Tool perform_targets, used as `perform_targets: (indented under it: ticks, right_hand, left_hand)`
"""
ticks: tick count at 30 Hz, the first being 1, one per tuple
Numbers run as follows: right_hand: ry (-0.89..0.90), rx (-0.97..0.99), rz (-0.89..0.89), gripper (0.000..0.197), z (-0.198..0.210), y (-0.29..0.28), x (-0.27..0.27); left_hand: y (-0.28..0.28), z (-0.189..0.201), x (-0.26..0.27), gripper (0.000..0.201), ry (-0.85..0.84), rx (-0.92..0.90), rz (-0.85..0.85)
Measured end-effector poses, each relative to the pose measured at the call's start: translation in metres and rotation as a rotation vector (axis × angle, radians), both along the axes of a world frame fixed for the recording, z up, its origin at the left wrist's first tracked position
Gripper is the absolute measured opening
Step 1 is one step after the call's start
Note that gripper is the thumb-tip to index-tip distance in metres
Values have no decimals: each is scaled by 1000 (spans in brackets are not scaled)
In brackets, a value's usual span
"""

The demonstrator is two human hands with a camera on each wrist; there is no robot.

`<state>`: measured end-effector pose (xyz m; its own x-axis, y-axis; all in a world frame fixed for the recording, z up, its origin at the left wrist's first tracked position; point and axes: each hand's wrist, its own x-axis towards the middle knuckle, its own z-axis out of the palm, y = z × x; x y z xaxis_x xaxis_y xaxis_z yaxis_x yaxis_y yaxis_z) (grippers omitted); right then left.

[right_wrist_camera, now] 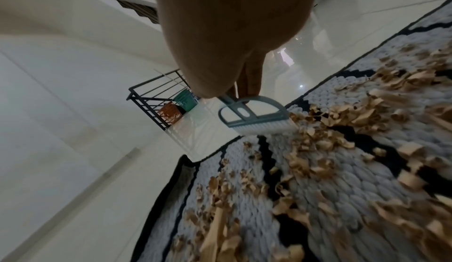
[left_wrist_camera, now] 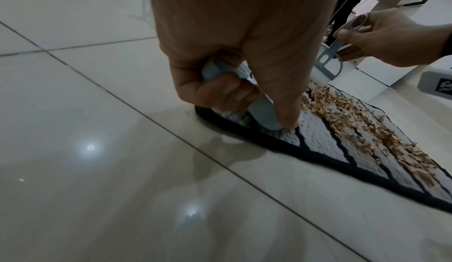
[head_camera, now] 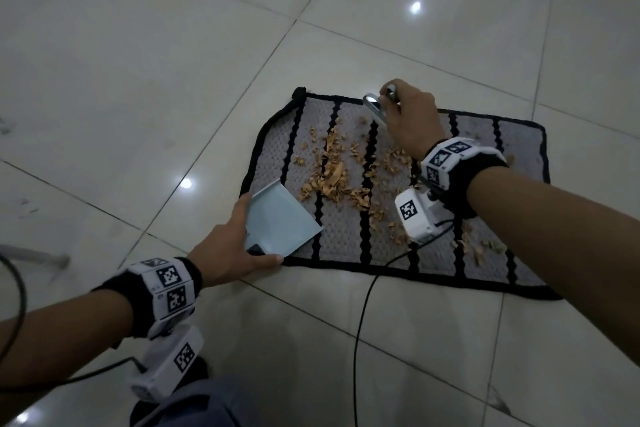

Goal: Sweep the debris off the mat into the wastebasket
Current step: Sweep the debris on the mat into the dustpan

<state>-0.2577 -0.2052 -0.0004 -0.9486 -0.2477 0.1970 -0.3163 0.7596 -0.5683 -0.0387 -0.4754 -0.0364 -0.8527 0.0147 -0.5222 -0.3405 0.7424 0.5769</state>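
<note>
Down on the tiled floor point(head_camera: 138, 80), the left hand point(head_camera: 225, 250) grips a pale blue dustpan point(head_camera: 280, 218), fingers and thumb curled round its back end, its front edge resting on the near left part of the mat point(head_camera: 519, 267). Tan shavings point(head_camera: 332, 170) lie scattered across the mat's grey and black stripes, thickest in the middle, just beyond the dustpan. Further right, the right hand point(head_camera: 408, 114) pinches the handle of a small brush point(right_wrist_camera: 254, 115), its white bristles down at the mat's far edge beside the shavings. Two plastic baskets point(right_wrist_camera: 178, 105), one green, one orange, stand well apart by a black railing point(right_wrist_camera: 149, 96).
</note>
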Motion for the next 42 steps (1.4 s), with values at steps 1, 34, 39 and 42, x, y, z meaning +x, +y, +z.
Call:
perform_targets:
  ticks: [1,34,39,42]
  right_hand:
    - [-4,15,-3,23,-5,-1,-1]
    - [-78,-109,523,21,-15,-59,111]
    - [-99,-196,465,10,-7,-50,99]
    - [-134,-234,418,14,3,-45,84]
  left_hand:
    - [0,-2,1,121,6,3,4]
    - [-5,-18,1,121,28,22,13]
    - [-4,-18,2,122,25,7,6]
    - [-4,-16,2,122,21,1,4]
